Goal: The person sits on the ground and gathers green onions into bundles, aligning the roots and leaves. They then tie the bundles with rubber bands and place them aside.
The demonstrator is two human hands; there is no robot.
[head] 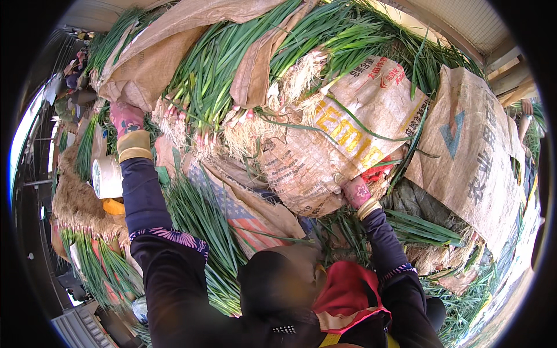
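Observation:
Before me lies a heap of green onions [217, 61] with white roots and pinkish bulbs, partly under woven sacks. My left hand [127, 116], in a pink patterned glove, is at the lower edge of a brown woven sack [163, 65]; its fingertips are hidden by the cloth. At the lower right edge of a printed woven sack [304, 161] is my right hand [356, 191], also gloved, with its fingers on the fabric. Loose onions with long roots [304, 74] lie across the top of that sack.
More onions [104, 265] lie at the left, near a white roll [107, 177]. Another printed sack [465, 148] covers onions at the right. A sack with stars and stripes [243, 209] lies between my arms. Another person's arm [525, 117] shows at the far right.

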